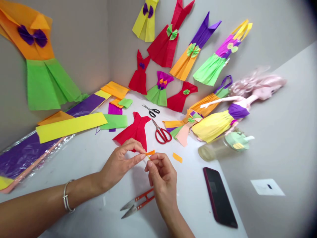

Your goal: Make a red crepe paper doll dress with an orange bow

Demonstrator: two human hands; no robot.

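Over the middle of the white table, my left hand (126,160) pinches a small folded piece of orange paper (150,152) between thumb and forefinger. My right hand (162,173) is closed just beside it, its fingertips on a thin pale-yellow strip (148,158) against the orange piece. A red paper dress (136,130) lies flat behind my hands. Partly hidden under my right hand are orange-handled thread snips (137,202), blades apart. To the right rests a small orange paper scrap (177,157).
Red-handled scissors (162,135) and black scissors (151,110) lie behind. Coloured paper sheets (71,127) cover the left side. At right are a doll (232,109), a jar (215,150) and a phone (220,197). Paper dresses (164,43) hang on the wall.
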